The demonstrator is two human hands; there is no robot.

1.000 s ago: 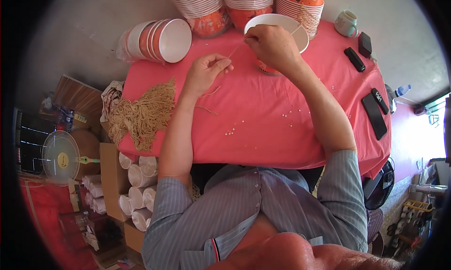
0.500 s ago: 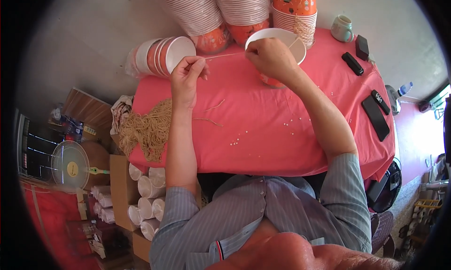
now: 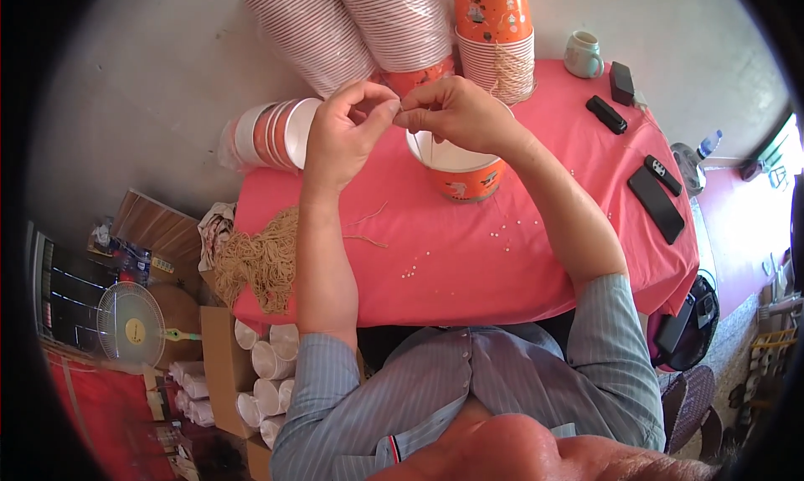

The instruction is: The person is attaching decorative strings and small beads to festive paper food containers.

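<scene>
My left hand and my right hand meet fingertip to fingertip over the table, both pinching a thin beige string. Part of that string hangs down from under my right hand at the bucket's mouth; the rest is hidden by my fingers. Just below my right hand an orange paper bucket with a white inside stands upright. A pile of beige string lies at the table's left edge, beside my left forearm. Two loose strands rest on the cloth nearby.
Wrapped bucket stacks and an upright bucket stack stand along the wall. More buckets lie sideways at left. A mug, black phone and remote are at right. Small white beads dot the pink cloth.
My left hand has moved right and my right hand left, so they now meet. The string stretched between them no longer shows there. The whole view has shifted slightly.
</scene>
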